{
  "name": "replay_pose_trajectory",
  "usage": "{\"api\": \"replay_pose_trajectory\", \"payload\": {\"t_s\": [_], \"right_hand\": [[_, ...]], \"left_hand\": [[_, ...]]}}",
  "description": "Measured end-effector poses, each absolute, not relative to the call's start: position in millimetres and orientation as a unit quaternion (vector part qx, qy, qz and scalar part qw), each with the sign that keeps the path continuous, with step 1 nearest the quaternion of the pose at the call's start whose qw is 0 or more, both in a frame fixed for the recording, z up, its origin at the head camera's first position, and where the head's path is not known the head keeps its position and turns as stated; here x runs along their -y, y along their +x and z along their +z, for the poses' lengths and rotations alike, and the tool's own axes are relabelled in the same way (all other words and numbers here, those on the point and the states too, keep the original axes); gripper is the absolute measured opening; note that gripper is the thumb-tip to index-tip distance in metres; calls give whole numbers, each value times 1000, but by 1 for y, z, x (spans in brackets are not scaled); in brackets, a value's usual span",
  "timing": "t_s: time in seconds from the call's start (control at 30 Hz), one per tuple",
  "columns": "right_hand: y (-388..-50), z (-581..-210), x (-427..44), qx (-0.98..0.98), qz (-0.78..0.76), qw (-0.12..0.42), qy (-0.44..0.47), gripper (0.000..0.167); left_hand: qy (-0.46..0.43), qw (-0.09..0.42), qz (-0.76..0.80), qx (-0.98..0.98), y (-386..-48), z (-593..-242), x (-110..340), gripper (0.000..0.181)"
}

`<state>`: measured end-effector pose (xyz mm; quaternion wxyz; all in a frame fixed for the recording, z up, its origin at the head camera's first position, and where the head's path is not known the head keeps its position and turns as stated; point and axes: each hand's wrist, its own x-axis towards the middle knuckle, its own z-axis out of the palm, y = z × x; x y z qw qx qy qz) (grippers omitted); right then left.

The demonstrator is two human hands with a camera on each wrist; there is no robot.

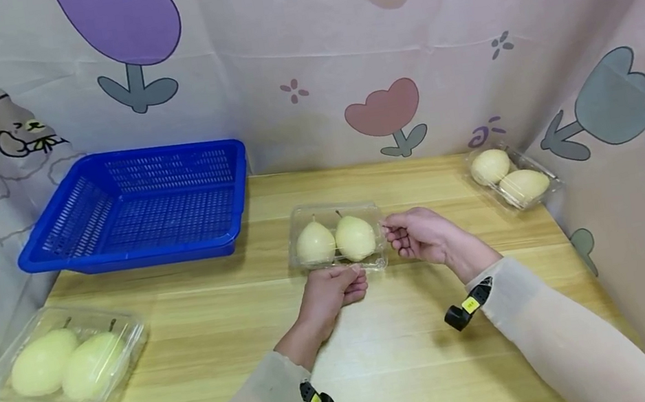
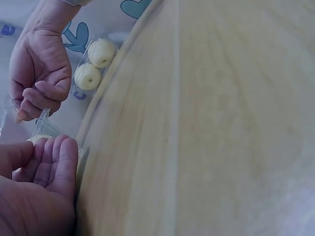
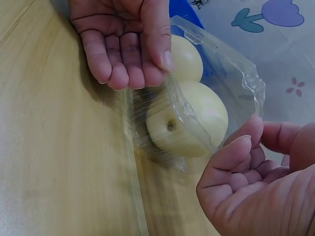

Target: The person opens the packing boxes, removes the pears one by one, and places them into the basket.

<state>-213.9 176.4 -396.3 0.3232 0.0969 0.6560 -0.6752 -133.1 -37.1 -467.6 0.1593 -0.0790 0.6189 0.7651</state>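
A clear plastic clamshell box (image 1: 332, 208) holds two pale yellow pears, the left pear (image 1: 316, 243) and the right pear (image 1: 355, 238), stems away from me. My left hand (image 1: 326, 298) pinches its near rim between thumb and fingers. At the box's right side, my right hand (image 1: 424, 236) pinches the lid's edge. In the right wrist view the lid (image 3: 229, 56) stands raised from the near rim, with the left hand (image 3: 123, 46) and right hand (image 3: 261, 172) on separate edges. In the left wrist view the fingers hide most of the box.
An unfilled blue plastic basket (image 1: 234, 217) stands at the back left of the wooden table (image 1: 422, 367). One more clamshell box (image 1: 130, 320) with two pears lies at the front left, another box (image 1: 553, 184) at the back right. Patterned curtain (image 1: 284, 26) surrounds the table.
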Motion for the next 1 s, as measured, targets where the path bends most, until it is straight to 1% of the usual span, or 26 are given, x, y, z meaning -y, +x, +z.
{"api": "replay_pose_trajectory", "payload": {"t_s": [0.2,0.37,1.0], "right_hand": [[-213,-394,-176,-650,-681,326,89,21],[-214,-394,-175,-645,-684,331,85,25],[-218,-376,-171,-580,-734,344,87,30]], "left_hand": [[-91,174,782,-591,-135,-468,38,28],[-101,187,793,-571,-137,-467,39,28],[-88,178,782,-591,-136,-466,40,25]]}}
